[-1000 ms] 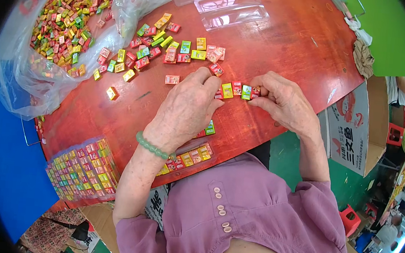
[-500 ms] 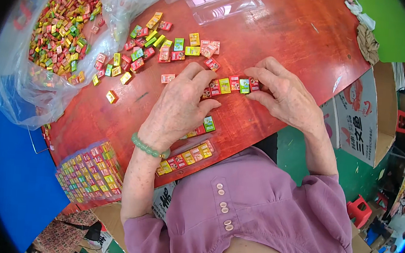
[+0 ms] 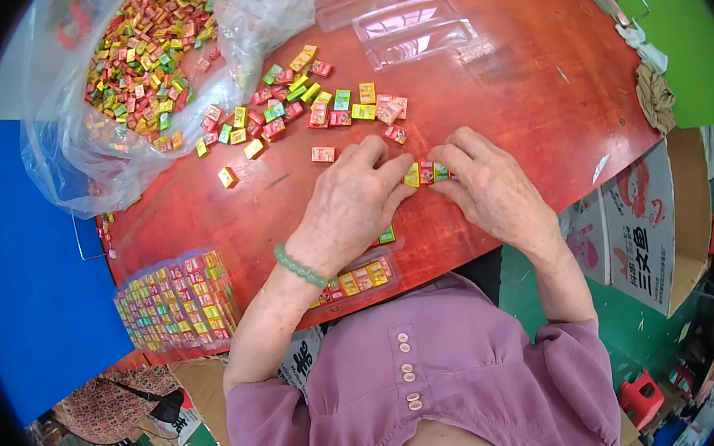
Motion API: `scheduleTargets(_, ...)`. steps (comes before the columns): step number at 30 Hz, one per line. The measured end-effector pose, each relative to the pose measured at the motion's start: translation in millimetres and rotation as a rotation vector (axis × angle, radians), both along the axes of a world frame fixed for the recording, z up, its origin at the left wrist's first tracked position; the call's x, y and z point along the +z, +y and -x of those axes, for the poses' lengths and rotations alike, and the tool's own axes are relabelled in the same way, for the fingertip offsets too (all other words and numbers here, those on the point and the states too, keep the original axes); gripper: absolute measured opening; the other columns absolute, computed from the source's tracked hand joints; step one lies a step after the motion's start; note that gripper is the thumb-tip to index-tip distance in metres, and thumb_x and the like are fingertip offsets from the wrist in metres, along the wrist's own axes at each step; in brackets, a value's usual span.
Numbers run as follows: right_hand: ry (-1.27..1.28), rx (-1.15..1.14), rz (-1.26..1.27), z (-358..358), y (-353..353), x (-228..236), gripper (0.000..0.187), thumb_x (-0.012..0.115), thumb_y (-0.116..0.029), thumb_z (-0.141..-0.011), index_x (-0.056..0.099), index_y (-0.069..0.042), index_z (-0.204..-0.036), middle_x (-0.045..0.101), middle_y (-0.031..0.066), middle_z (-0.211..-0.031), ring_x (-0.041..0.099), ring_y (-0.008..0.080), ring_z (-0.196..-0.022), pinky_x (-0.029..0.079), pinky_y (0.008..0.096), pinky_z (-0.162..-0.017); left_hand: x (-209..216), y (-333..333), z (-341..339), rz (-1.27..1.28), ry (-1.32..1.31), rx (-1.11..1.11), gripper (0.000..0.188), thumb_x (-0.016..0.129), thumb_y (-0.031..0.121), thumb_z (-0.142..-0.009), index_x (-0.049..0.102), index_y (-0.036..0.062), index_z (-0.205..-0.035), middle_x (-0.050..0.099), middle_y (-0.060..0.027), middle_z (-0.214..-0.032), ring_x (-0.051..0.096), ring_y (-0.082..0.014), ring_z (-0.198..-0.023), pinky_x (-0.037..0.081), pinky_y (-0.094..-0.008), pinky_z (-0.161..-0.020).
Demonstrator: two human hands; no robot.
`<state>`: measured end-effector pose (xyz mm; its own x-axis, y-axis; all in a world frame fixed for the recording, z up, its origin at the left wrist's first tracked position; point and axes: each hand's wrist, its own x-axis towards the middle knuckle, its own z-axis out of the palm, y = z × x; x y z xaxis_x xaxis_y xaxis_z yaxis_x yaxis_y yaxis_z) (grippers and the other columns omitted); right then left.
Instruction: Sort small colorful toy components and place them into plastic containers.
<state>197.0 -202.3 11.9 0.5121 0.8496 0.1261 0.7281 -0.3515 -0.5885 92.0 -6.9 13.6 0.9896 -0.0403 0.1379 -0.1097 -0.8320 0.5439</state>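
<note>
My left hand (image 3: 350, 201) and my right hand (image 3: 492, 188) meet over the red table (image 3: 521, 93), pinching a short row of small candy packets (image 3: 426, 173) in yellow, red and green between their fingertips. A green bead bracelet (image 3: 300, 266) circles my left wrist. Under my left forearm lies a clear narrow tray (image 3: 359, 276) filled with a row of packets. Loose packets (image 3: 316, 105) are scattered on the table just beyond my hands.
A large clear plastic bag (image 3: 138, 59) full of packets lies at the far left. Empty clear trays (image 3: 408, 24) sit at the far side. A stack of filled trays (image 3: 176, 301) stands below the table's near left edge. Cardboard boxes (image 3: 654, 223) stand at the right.
Both hands have drawn closer together, squeezing the row of packets shorter between their fingertips. The view has shifted slightly.
</note>
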Motion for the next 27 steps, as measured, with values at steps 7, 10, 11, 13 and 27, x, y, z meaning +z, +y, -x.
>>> scheduleTargets(7, -0.075, 0.034, 0.048, 16, 23, -7, 0.032, 0.074, -0.012, -0.085, 0.059, -0.002, -0.111, 0.054, 0.0147, -0.105, 0.060, 0.0350, -0.102, 0.054, 0.0448, -0.083, 1, 14, 21, -0.067, -0.055, 0.053, 0.028, 0.077, 0.015, -0.083, 0.070, 0.0060, -0.109, 0.058, -0.0123, -0.097, 0.063, -0.0305, -0.091, 0.056, -0.0428, -0.075)
scheduleTargets(10, -0.047, 0.047, 0.066, 19, 30, -3, 0.032, 0.074, -0.012, -0.086, 0.058, -0.002, -0.112, 0.054, 0.0146, -0.106, 0.061, 0.0349, -0.103, 0.054, 0.0453, -0.083, 2, 18, 27, -0.089, -0.037, 0.093, 0.029, 0.077, 0.015, -0.083, 0.070, 0.0062, -0.110, 0.058, -0.0117, -0.098, 0.063, -0.0303, -0.091, 0.056, -0.0426, -0.075)
scheduleTargets(11, -0.036, 0.048, 0.063, 19, 32, -1, 0.032, 0.074, -0.012, -0.086, 0.058, -0.002, -0.112, 0.054, 0.0144, -0.106, 0.061, 0.0350, -0.102, 0.054, 0.0455, -0.082, 4, 19, 29, -0.099, -0.032, 0.101, 0.029, 0.077, 0.015, -0.083, 0.070, 0.0061, -0.110, 0.059, -0.0114, -0.098, 0.063, -0.0300, -0.092, 0.056, -0.0423, -0.075)
scheduleTargets(13, -0.030, 0.056, 0.078, 19, 32, 3, 0.033, 0.074, -0.013, -0.086, 0.058, -0.003, -0.113, 0.055, 0.0142, -0.106, 0.062, 0.0353, -0.101, 0.054, 0.0456, -0.082, 0, 18, 31, -0.103, -0.056, 0.103, 0.030, 0.077, 0.015, -0.082, 0.070, 0.0059, -0.110, 0.059, -0.0111, -0.099, 0.063, -0.0297, -0.092, 0.056, -0.0419, -0.076)
scheduleTargets(27, -0.077, 0.204, 0.059, -4, 97, 26, 0.023, 0.070, -0.008, -0.087, 0.065, -0.003, -0.109, 0.061, 0.0156, -0.105, 0.065, 0.0358, -0.096, 0.054, 0.0466, -0.079, 0, 35, 49, -0.090, -0.066, 0.196, 0.027, 0.076, 0.014, -0.083, 0.070, 0.0051, -0.107, 0.059, -0.0112, -0.101, 0.062, -0.0303, -0.089, 0.056, -0.0423, -0.074)
